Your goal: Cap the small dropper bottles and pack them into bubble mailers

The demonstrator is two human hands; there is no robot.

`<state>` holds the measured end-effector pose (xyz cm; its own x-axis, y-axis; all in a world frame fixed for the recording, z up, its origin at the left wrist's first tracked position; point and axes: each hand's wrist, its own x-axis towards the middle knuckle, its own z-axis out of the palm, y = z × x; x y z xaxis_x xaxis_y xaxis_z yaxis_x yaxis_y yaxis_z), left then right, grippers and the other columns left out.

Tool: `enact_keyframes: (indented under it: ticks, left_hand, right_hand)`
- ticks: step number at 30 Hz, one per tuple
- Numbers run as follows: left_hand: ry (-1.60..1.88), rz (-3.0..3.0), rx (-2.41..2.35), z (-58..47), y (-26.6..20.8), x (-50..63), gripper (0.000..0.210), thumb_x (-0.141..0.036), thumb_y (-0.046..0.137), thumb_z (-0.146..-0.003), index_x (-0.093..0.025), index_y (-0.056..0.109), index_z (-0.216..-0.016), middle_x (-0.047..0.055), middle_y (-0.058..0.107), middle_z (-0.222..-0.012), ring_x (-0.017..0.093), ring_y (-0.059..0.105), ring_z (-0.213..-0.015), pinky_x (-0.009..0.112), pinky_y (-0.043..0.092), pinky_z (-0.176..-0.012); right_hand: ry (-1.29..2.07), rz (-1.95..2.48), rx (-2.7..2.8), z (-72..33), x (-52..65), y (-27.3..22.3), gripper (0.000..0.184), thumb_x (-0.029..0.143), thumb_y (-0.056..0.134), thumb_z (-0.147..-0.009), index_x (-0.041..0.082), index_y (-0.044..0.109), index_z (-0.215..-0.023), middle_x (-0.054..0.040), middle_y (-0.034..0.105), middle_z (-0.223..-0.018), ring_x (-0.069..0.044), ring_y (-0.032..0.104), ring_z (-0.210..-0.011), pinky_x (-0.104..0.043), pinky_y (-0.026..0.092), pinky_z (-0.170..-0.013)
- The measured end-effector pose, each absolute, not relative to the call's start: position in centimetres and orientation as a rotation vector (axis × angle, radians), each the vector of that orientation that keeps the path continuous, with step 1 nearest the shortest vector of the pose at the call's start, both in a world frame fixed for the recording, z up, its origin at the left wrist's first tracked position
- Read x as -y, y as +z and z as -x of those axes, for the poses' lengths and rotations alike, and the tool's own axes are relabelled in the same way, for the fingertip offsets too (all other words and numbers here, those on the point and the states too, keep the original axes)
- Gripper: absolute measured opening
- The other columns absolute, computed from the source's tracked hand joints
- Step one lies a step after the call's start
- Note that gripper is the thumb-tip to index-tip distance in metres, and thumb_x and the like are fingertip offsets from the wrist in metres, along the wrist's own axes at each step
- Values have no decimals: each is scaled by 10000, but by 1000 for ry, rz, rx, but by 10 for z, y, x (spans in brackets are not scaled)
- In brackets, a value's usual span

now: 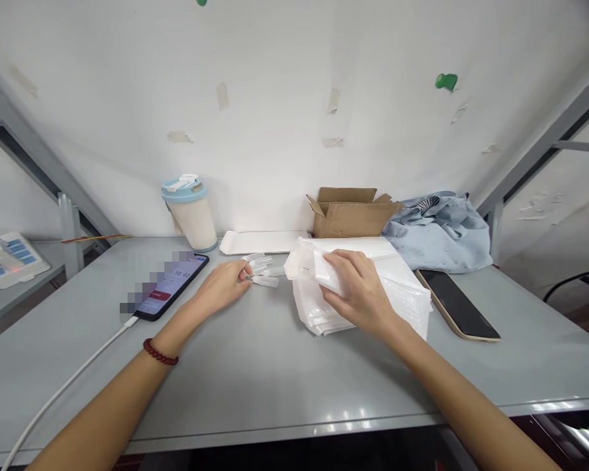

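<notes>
My left hand (pixel 224 286) rests on the grey table with its fingers pinched around the narrow end of a small clear plastic tube (pixel 266 281). More tubes like it (pixel 258 260) lie in a loose group beside the fingertips. In my right hand (pixel 359 291) is a small white box (pixel 328 271), gripped between thumb and fingers and tilted with its open end facing left. Whether anything is inside the box, I cannot tell. Beneath it lies a stack of white bubble mailers (pixel 402 288).
A lit phone (pixel 174 288) on a white cable lies left; a dark-screened phone (pixel 456 304) lies right. Along the wall stand a blue-lidded cup (pixel 194 216), a flat white packet (pixel 265 242), an open cardboard box (pixel 356 219) and a light blue cloth (pixel 442 235).
</notes>
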<state>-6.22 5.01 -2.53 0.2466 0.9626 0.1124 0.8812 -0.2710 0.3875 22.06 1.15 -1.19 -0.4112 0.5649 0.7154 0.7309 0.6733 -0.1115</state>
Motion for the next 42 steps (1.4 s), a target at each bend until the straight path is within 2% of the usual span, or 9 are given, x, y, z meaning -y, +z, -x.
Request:
enact_keyframes:
  ticks: [2,9,13,18,26,32,37,39,42]
  left_hand:
    - [466,-2274,-1681,63,-27,-51,257,-302,483,-743,-182,642,-906,51,660,-799,213,602,-712,283,400,-606]
    - [424,-2189,-1502,61,-16,-46,202,-340,514,-742,-198,647,-690,21,629,-659,178,552,-613,263,392,-554]
    - [471,-2052,-1404,66,11,-38,213,-401,584,-739,-220,685,-689,1,641,-696,159,538,-642,237,399,-561]
    - [768,-1860,-1436,69,25,-32,261,-483,622,-755,-241,720,-757,4,640,-737,133,486,-636,219,371,-536]
    - [1255,-1686,-1321,55,26,-27,167,-358,654,-738,-212,679,-660,-7,562,-627,131,475,-632,257,420,-623]
    - [1225,-1743,-1232,32,13,-20,137,-327,689,-734,-195,720,-708,16,670,-749,136,525,-659,256,430,-609]
    - [1286,-1934,-1063,6,-6,-9,68,-233,686,-763,-211,746,-784,29,710,-779,170,592,-740,295,474,-687]
    - [1312,-2136,-1005,-1,-11,-3,107,-183,642,-799,-218,736,-764,20,707,-739,174,571,-751,309,472,-712]
    - [1187,-2379,-899,-8,-14,4,303,-90,489,-859,-206,692,-667,9,636,-608,171,513,-728,289,455,-658]
  right_hand:
    - [-278,997,2127,-220,-11,-12,458,224,557,-787,183,464,-1233,-137,556,-1115,-288,521,-993,-434,438,-802]
    - [-260,1013,2140,-221,-12,-12,468,235,555,-790,197,465,-1248,-131,554,-1120,-290,520,-996,-435,433,-804]
    - [-266,1028,2163,-221,-12,-12,447,235,555,-790,186,466,-1225,-136,551,-1124,-291,518,-990,-431,429,-801]
    - [-279,1050,2197,-219,-10,-12,443,224,561,-780,174,459,-1209,-145,541,-1137,-296,503,-999,-438,416,-818]
    - [-282,1063,2218,-219,-10,-12,454,213,566,-769,166,461,-1208,-154,535,-1149,-302,498,-1014,-439,414,-816]
    - [-303,995,2233,-218,-8,-13,457,190,570,-756,144,468,-1200,-161,541,-1144,-302,500,-1024,-432,412,-811]
    - [-285,854,2279,-212,-4,-16,479,156,560,-735,124,460,-1202,-158,549,-1105,-282,499,-997,-410,413,-804]
    - [-286,826,2292,-209,-2,-18,484,146,553,-725,123,458,-1199,-155,551,-1092,-280,496,-987,-407,412,-799]
    - [-287,801,2302,-206,1,-20,482,145,547,-716,126,460,-1190,-149,552,-1080,-278,495,-980,-406,410,-799]
